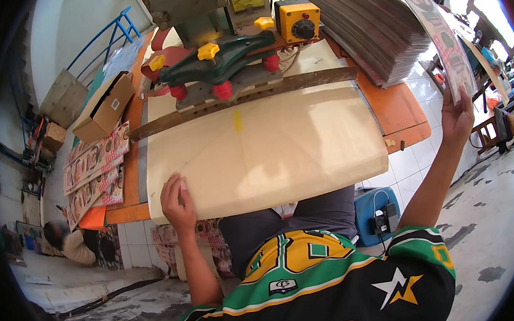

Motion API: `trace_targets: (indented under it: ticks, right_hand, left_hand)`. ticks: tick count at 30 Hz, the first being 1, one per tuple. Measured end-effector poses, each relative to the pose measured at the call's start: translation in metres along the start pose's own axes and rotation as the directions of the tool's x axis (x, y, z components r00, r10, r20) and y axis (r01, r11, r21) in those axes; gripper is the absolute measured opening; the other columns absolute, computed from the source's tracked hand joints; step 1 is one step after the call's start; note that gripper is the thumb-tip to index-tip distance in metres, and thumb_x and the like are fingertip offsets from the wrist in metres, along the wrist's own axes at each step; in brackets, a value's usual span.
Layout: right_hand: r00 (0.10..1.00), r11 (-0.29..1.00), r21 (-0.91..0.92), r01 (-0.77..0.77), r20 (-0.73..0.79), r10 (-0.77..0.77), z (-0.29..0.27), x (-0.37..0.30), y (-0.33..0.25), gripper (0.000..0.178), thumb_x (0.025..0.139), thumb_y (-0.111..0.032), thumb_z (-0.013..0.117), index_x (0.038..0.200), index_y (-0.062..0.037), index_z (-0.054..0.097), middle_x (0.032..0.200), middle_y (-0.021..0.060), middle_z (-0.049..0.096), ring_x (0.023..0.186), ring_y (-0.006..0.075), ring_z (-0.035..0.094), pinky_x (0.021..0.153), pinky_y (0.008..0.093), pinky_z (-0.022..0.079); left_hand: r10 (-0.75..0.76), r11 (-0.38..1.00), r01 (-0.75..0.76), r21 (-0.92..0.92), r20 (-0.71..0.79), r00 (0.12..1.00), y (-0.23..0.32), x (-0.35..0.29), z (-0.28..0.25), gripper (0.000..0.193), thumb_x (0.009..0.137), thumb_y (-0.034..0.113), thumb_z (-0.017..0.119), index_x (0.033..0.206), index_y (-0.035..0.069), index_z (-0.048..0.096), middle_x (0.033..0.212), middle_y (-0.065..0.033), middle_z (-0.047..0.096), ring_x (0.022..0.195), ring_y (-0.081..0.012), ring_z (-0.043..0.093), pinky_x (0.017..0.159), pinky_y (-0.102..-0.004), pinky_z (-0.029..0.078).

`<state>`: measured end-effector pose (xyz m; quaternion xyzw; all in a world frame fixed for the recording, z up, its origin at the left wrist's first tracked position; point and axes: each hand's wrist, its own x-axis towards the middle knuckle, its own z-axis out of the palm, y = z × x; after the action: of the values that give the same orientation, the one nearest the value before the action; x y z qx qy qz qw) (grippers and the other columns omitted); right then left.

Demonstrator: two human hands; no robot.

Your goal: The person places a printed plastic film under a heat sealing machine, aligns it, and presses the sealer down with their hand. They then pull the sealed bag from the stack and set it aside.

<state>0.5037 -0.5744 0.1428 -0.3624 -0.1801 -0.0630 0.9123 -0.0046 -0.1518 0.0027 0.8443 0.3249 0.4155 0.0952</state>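
My left hand (pixel 179 203) lies on the front left corner of a cream cloth-like sheet (pixel 268 154) that covers the worktable, fingers extended and nothing held. Out at the far right, my right hand (pixel 459 113) grips the lower end of a long printed sheet (pixel 437 26), which stands raised with its upper end past the picture's top edge. Across the back of the cream sheet runs a long metal bar (pixel 317 81). Above the bar sits a press with a dark green clamp (pixel 222 65), yellow star knobs and red posts.
A tall stack of flat sheets (pixel 366 24) stands at the back right, near an orange control box (pixel 298 21) with a black dial. Printed pieces (pixel 95 164) and a cardboard box (pixel 104 108) lie at the left. A blue case (pixel 374 206) stands right of my legs. Other people (pixel 80 245) are nearby.
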Motion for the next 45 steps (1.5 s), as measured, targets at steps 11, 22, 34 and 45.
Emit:
trace_targets:
  ticks: [11,22,34,45]
  right_hand:
    - [0.993,0.966,0.257,0.019,0.107,-0.048,-0.107,-0.039,0.037,0.047,0.106,-0.011,0.054,0.15,-0.0003,0.04,0.147,0.0169,0.052,0.132,0.0283,0.056,0.114,0.0454,0.05]
    - [0.945,0.922,0.365,-0.131,0.328,0.004,-0.184,-0.069,0.063,0.053,0.108,-0.012,0.049,0.158,-0.0055,0.031,0.156,0.0145,0.044,0.139,0.028,0.049,0.115,0.0444,0.045]
    - [0.846,0.941,-0.094,-0.326,0.415,0.334,-0.101,-0.08,0.076,0.053,0.106,-0.018,0.053,0.154,-0.002,0.035,0.147,0.0141,0.053,0.134,0.0251,0.055,0.111,0.0438,0.047]
    - [0.641,0.835,-0.238,-0.497,0.547,0.538,0.003,-0.093,0.134,0.043,0.106,-0.015,0.056,0.145,0.0022,0.048,0.132,0.009,0.064,0.12,0.0162,0.062,0.103,0.0334,0.049]
  left_hand:
    - [-0.009,1.0,0.009,0.008,0.001,1.0,0.0,-0.001,-0.002,0.022,0.101,0.008,0.056,0.108,-0.004,0.073,0.117,-0.0188,0.072,0.115,-0.0354,0.067,0.101,-0.0434,0.051]
    - [-0.065,0.997,0.065,-0.038,0.008,0.998,-0.002,-0.003,-0.001,0.02,0.098,0.009,0.059,0.109,0.0,0.073,0.118,-0.0156,0.072,0.116,-0.0354,0.066,0.106,-0.0446,0.048]
    - [-0.121,0.442,0.268,-0.856,0.24,0.963,0.003,0.008,-0.022,0.085,0.102,0.065,0.05,0.15,-0.005,0.043,0.142,-0.0216,0.058,0.129,-0.0312,0.058,0.116,-0.0433,0.038]
    - [-0.421,0.316,0.476,-0.821,0.328,0.845,-0.022,0.026,-0.017,0.041,0.099,0.017,0.072,0.132,-0.002,0.057,0.12,-0.0073,0.068,0.107,-0.014,0.065,0.094,-0.0299,0.052]
